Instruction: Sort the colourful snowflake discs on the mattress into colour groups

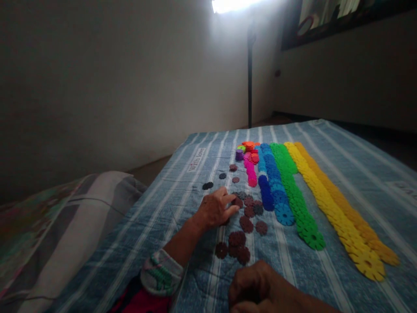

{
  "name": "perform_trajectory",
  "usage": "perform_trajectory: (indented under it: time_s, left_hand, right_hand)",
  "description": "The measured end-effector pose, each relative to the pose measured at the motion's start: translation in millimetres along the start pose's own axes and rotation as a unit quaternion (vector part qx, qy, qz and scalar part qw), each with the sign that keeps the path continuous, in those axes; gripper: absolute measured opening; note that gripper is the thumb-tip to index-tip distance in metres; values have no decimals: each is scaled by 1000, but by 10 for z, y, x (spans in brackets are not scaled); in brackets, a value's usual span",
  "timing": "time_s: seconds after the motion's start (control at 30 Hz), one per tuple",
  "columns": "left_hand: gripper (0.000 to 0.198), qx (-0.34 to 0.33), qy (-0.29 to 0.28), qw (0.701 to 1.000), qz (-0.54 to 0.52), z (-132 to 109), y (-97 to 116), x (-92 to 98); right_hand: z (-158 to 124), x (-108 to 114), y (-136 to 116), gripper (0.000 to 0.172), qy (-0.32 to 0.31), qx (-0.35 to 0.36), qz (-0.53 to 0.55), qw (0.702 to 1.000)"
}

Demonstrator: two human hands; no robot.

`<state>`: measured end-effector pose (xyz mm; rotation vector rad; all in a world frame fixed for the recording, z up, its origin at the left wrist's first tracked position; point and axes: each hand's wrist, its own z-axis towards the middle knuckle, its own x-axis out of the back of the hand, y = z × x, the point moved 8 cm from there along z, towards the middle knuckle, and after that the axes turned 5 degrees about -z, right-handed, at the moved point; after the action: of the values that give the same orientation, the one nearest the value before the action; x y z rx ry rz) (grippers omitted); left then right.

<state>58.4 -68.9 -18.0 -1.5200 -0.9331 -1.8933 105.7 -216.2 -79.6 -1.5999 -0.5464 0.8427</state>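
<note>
Disc rows (293,191) are laid approx. side by side on cloth (355,174), far to near. Loose discs (237,239) are scattered L of same; small disc pile (249,148) is set at far end, just L of rows. L hand (215,209) is placed amid loose discs, R hand (259,284) nearer, in frt. Lamp stand (249,78) is placed behind cloth's far edge.

A bright lamp (233,5) on a dark stand (250,82) lights a pale wall (114,78).
</note>
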Motion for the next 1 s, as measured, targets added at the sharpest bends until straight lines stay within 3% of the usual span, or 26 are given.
perform_trajectory:
  time_s: [0.2, 0.33, 0.53, 0.73, 0.9, 1.0]
  left_hand:
    - [26, -32, -14, 999, 6, -53, 21, 23]
    - [34, -16, 13, 1000, 15, -32, -1, 47]
    - [33, -26, -9, 998, 51, -41, 27, 0]
    - [29, -78, -4, 997, -16, -86, 115, 24]
    - [20, -6, 58, 997, -52, 24, -85, 70]
    - [21, 32, 45, 997, -62, 156, -189, 40]
  right_hand:
    - [14, 7, -7, 28, 2, 14, -6, 1000]
    - [12, 1, 3, 27, -4, 12, -10, 1000]
    - [-9, 3, -25, 21, 1, 10, -10, 1000]
    - [0, 5, -1, 22, 0, 21, -9, 1000]
    - [8, -8, -53, 18, 3, 22, 9, 1000]
    - [8, -10, -63, 17, 2, 18, 11, 1000]
